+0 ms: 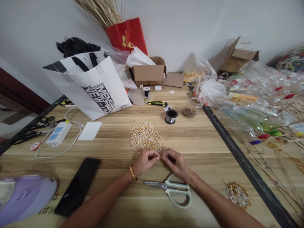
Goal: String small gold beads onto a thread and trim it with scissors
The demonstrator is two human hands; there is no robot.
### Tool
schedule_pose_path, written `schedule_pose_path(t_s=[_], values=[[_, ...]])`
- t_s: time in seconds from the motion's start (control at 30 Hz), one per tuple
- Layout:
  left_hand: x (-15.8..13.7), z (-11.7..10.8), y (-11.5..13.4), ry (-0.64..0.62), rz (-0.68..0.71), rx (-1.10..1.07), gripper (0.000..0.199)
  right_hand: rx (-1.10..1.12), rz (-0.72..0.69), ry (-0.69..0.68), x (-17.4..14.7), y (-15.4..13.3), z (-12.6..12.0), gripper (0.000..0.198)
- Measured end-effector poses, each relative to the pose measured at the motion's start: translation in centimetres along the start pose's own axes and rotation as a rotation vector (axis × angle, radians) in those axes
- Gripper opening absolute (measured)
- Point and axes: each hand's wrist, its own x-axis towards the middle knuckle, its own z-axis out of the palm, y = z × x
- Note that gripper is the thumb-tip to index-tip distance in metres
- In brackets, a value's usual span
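My left hand (147,161), with a gold bracelet (133,174) on the wrist, is closed in a pinch just in front of a pile of gold and clear beads (146,136). Close by on the right, my right hand (175,162) pinches too, its fingertips nearly meeting the left ones. Whatever sits between the fingers is too small to make out. Scissors (163,186) with pale green handles lie below the hands, partly under my right wrist. A smaller heap of gold and clear beaded pieces (238,194) lies right of my right forearm.
Beyond the pile stand a wire spool (171,117), a jar of beads (190,111) and a yellow-black utility knife (157,103). A phone (78,185) and power strip (59,133) lie left, near a white bag (90,85). Plastic bottles (249,110) crowd the right.
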Motion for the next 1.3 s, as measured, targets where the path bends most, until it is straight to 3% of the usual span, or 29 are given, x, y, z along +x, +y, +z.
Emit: schedule_pose_path(t_s=[0.4, 1.3], values=[[-0.31, 0.61, -0.41, 0.083, 0.030, 0.056, 0.013, -0.158, -0.212, 0.009, -0.21, -0.25, 0.04, 0.014], [-0.24, 0.78, -0.66, 0.077, 0.047, 0.091, 0.013, -0.203, -0.242, 0.008, -0.24, 0.17, 0.24, 0.010]])
